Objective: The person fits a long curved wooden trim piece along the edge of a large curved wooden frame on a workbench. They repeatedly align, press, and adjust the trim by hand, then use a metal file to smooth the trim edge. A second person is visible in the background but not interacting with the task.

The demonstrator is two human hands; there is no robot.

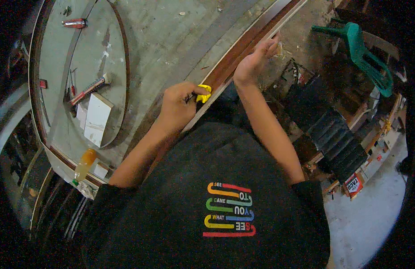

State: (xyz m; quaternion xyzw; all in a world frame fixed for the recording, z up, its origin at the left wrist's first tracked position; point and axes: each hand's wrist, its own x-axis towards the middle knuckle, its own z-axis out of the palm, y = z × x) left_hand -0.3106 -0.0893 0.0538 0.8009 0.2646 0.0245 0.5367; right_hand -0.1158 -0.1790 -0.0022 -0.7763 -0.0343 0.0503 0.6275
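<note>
My left hand (178,106) is closed on a small bright yellow piece (204,93), pinched between thumb and fingers. What kind of thing it is, I cannot make out. It touches the near side of a long brown board (250,45) with pale edges, which runs diagonally away to the upper right. Further along, my right hand (254,65) grips the board's outer edge, its thumb side up and some fingers hidden behind the edge.
On the grey tabletop (162,40) at left lie a red-handled tool (74,23), a brush (91,89), a screwdriver (73,83) and a white block (99,119). A bottle (85,166) lies near its corner. At right are a green chair (359,49) and black ribbed sheets (337,139).
</note>
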